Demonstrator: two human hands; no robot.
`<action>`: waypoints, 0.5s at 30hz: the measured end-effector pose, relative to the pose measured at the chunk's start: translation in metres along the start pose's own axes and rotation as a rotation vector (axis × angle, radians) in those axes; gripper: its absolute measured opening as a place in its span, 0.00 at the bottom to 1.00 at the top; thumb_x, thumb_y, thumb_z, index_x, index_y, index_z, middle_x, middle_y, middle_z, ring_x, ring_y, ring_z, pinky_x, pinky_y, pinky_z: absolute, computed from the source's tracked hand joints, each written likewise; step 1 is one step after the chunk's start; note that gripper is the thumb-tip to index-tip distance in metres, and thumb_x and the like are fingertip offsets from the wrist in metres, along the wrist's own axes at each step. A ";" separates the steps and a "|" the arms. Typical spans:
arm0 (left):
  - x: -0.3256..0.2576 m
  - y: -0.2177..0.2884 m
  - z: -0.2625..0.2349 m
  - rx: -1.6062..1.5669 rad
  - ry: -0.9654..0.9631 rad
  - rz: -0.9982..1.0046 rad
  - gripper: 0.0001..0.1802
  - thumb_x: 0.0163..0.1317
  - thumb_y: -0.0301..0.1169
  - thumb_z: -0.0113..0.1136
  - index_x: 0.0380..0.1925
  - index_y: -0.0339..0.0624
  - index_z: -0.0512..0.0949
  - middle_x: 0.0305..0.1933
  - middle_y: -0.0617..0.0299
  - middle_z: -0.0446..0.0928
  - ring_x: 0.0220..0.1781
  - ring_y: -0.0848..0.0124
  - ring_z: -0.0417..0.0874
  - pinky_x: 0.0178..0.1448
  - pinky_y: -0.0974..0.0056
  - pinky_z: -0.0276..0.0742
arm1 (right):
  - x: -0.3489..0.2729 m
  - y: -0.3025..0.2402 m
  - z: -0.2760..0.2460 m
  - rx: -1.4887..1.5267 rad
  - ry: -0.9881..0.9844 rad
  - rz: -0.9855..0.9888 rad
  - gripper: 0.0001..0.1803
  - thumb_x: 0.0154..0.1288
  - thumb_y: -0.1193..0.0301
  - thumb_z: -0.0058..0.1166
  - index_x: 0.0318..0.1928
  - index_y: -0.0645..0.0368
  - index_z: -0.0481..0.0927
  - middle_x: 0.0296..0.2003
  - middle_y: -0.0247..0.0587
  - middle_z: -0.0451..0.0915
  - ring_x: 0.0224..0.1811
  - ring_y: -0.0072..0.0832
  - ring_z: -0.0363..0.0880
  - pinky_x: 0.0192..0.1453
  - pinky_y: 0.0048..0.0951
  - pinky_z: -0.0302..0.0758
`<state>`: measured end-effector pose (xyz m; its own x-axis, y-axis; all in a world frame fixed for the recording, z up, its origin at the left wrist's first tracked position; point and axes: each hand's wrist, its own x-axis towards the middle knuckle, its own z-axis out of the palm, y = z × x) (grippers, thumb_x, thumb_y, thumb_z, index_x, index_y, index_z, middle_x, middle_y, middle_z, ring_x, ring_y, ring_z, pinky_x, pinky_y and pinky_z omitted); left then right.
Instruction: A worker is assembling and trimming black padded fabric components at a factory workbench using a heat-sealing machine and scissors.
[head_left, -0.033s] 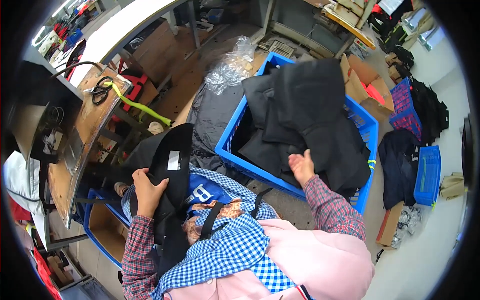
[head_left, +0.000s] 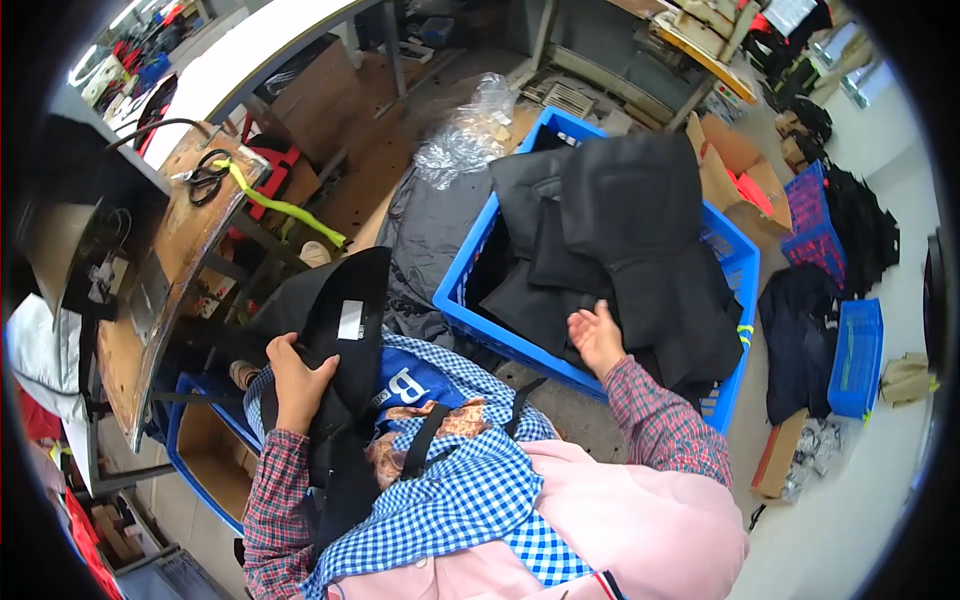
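Note:
My left hand [head_left: 297, 383] is closed on the edge of a black fabric piece [head_left: 352, 378] with a small white label, which drapes down over my lap. Its thumb presses on the cloth and the fingers curl behind, partly hidden. My right hand [head_left: 597, 340] is open, palm up and fingers apart, just over the near side of a blue plastic crate [head_left: 498, 338]. Nothing is in it. Behind it, several black padded fabric panels [head_left: 630, 205] lie in a loose pile that fills the crate and overhangs its near rim.
A worn wooden bench [head_left: 205, 215] with a yellow-green strap [head_left: 285, 212] stands at left. Below it is another blue crate [head_left: 190, 462] with cardboard inside. Black cloth [head_left: 425, 235] and clear plastic wrap [head_left: 460, 140] lie beyond my lap. A cardboard box [head_left: 735, 165] and small blue basket [head_left: 855, 355] are at right.
The top black panel, blurred and raised before, has settled lower onto the pile. My right hand has shifted slightly left. The left hand keeps its hold on the labelled piece.

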<state>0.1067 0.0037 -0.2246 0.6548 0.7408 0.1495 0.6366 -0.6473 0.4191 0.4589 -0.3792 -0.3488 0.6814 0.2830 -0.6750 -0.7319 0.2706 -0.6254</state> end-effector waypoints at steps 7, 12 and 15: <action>-0.028 0.005 -0.019 -0.714 -0.054 -0.545 0.45 0.47 0.28 0.68 0.65 0.28 0.56 0.62 0.38 0.66 0.61 0.54 0.73 0.64 0.56 0.73 | -0.190 -0.077 0.223 -0.517 -1.001 -1.325 0.19 0.80 0.58 0.43 0.50 0.62 0.76 0.39 0.47 0.80 0.30 0.33 0.78 0.34 0.32 0.78; -0.033 0.018 -0.050 -0.987 -0.317 -0.585 0.43 0.48 0.23 0.62 0.67 0.23 0.59 0.64 0.42 0.72 0.63 0.59 0.75 0.61 0.65 0.73 | -0.296 -0.147 0.256 0.021 -1.575 -1.959 0.23 0.78 0.43 0.33 0.61 0.39 0.64 0.40 0.37 0.70 0.34 0.32 0.71 0.34 0.34 0.69; -0.032 0.018 -0.083 -0.976 -0.452 -0.550 0.36 0.48 0.19 0.57 0.62 0.24 0.67 0.62 0.48 0.75 0.59 0.68 0.76 0.53 0.70 0.73 | -0.315 -0.158 0.259 -0.011 -1.604 -2.031 0.26 0.80 0.47 0.31 0.75 0.22 0.55 0.46 0.30 0.67 0.36 0.26 0.70 0.35 0.32 0.69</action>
<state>0.0632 -0.0171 -0.1473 0.6003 0.6187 -0.5068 0.4274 0.2874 0.8572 0.3611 -0.2732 0.0642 -0.2792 -0.0456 0.9592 0.3918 0.9065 0.1571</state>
